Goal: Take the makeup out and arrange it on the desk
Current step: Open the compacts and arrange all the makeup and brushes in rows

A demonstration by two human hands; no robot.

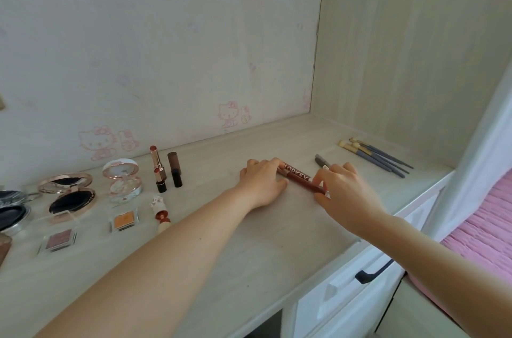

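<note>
Both forearms stretched over desk (249, 240), left hand (260, 182) and right hand (346, 188) each pinching narrowly one end of brown pencils (299, 178) lying flat mid-desk, probably to align them parallel, between lipsticks (166, 171) and brushes (379, 156).

We are viewing a pale wood-grain desk (277, 240) against cartoon-cat wallpaper (166, 46); white drawer (346, 299), black handle (372, 272), pink bedding (482, 227) at right.
</note>
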